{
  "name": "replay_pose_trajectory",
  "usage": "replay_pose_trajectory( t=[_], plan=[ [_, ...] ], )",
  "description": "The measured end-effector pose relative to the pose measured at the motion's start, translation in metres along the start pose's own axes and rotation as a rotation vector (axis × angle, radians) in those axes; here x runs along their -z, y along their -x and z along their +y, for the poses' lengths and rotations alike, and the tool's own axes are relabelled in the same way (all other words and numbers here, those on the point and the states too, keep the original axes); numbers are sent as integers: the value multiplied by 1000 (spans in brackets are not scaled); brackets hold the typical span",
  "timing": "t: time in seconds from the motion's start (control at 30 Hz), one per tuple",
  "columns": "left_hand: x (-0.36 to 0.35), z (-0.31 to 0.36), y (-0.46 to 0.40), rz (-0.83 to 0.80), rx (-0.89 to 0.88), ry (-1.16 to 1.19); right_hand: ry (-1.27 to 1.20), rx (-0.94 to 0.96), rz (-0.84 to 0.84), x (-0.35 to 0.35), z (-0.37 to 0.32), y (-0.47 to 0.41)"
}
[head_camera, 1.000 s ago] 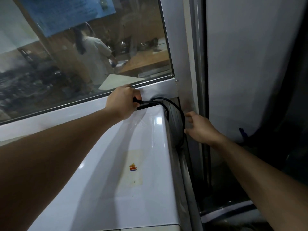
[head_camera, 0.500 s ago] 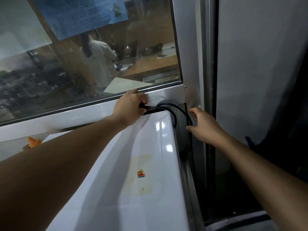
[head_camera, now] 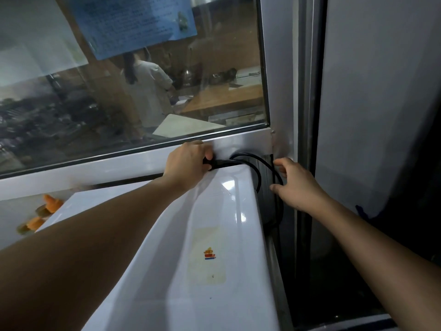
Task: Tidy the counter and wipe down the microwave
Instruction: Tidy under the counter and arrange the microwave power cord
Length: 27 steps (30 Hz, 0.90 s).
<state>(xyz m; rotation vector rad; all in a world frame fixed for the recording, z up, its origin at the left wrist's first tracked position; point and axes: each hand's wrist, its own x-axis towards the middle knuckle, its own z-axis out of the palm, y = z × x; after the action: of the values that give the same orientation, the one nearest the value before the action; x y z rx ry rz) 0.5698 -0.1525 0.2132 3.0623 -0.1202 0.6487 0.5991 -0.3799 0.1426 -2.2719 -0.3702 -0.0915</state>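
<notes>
The white microwave (head_camera: 214,211) fills the lower middle, seen from above, with a small coloured sticker (head_camera: 209,254) on its top. At its back edge my left hand (head_camera: 186,163) grips the black plug (head_camera: 214,163) of the power cord. The black cord (head_camera: 260,163) loops off the back right corner and drops down the microwave's right side. My right hand (head_camera: 298,187) reaches into the gap beside that corner, its fingers loosely curled at the cord loop; whether they hold the cord is unclear.
A window (head_camera: 143,80) with a white frame stands right behind the microwave; a blue paper (head_camera: 136,22) is stuck on the glass. A person stands beyond the glass. A metal post (head_camera: 303,115) and grey wall close the right side. Orange objects (head_camera: 51,203) lie at left.
The view has shifted so that the microwave and both hands sit lower and further right. My left hand keeps its grip on the plug. My right hand has risen slightly along the cord loop.
</notes>
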Motion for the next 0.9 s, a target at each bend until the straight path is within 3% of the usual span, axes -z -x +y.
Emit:
replay_pose_trajectory(
  t=[0.9],
  plan=[
    [17, -2, 21, -66, 50, -41, 32, 61, -18, 11, -14, 10]
  ],
)
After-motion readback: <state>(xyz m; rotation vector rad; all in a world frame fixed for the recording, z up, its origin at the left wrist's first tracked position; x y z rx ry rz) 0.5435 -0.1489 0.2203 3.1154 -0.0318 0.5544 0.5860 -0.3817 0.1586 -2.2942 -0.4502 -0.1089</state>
